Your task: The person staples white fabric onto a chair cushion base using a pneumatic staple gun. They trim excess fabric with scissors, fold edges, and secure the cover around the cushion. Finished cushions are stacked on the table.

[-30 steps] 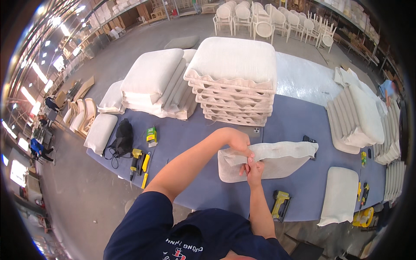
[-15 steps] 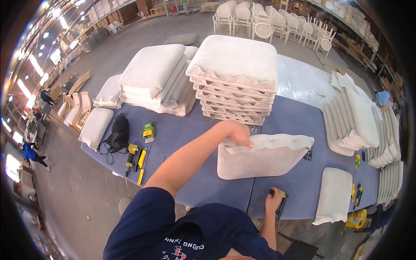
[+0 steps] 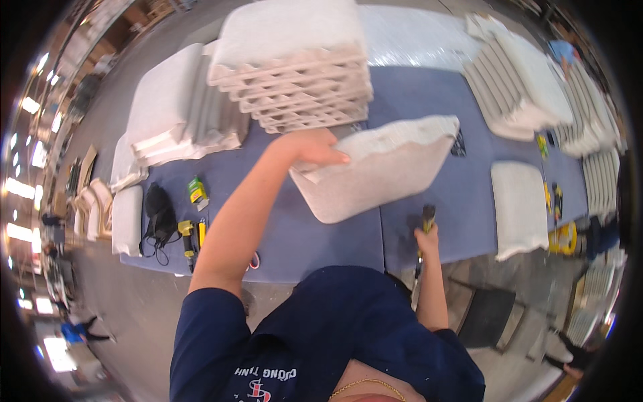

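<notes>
My left hand (image 3: 313, 149) pinches the upper left edge of a cream upholstered seat cushion (image 3: 375, 175). The cushion stands tilted over the blue padded table (image 3: 295, 248), its loose fabric hem along the upper edge. Near the table's front edge, to the right of the cushion, my right hand (image 3: 427, 238) grips a black and yellow staple gun (image 3: 429, 214), apart from the cushion. Behind the cushion rises a tall stack of similar cushions (image 3: 295, 80); a dark phone-like object (image 3: 459, 144) lies by its right corner.
More cushions are stacked at the far left (image 3: 164, 100) and far right (image 3: 516, 80). A single cushion (image 3: 519, 208) lies at right. On the left are a green box (image 3: 197, 191), a black bundle (image 3: 159, 214) and a yellow tool (image 3: 187, 241). A dark chair (image 3: 487, 315) stands below the table.
My view has shifted, so the table sits higher and farther left. The cushion's right end tilts up more. My right hand has turned the staple gun, whose head now points away from me.
</notes>
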Available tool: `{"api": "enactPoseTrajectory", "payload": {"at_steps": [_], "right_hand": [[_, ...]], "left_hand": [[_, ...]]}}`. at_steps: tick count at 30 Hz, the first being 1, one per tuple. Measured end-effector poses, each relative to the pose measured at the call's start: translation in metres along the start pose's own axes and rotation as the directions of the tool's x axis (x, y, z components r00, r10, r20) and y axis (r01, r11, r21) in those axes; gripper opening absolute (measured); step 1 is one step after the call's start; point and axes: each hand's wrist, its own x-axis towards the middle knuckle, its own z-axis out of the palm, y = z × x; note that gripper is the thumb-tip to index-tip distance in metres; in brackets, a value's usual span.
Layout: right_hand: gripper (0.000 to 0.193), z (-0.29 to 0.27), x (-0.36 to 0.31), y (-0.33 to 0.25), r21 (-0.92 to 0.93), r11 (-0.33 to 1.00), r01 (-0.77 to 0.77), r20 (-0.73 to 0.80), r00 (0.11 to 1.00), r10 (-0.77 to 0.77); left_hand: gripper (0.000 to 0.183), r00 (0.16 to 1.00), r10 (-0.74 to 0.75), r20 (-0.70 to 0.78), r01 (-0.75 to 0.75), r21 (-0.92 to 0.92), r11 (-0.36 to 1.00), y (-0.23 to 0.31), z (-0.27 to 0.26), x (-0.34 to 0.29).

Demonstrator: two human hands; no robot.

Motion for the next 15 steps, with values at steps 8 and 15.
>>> {"api": "enactPoseTrajectory", "payload": {"at_steps": [8, 15], "right_hand": [[0.024, -0.081, -0.125, -0.271, 0.676, 0.735, 0.056, 0.392, 0.817, -0.423], [0.048, -0.053, -0.147, -0.320, 0.583, 0.669, 0.460, 0.171, 0.736, -0.655]], "left_hand": [[0.059, 0.990, -0.137, -0.031, 0.131, -0.151, 0.980, 0.013, 0.011, -0.034], [0.051, 0.987, -0.116, -0.110, 0.111, -0.048, 0.993, 0.021, 0.029, -0.037]]}}
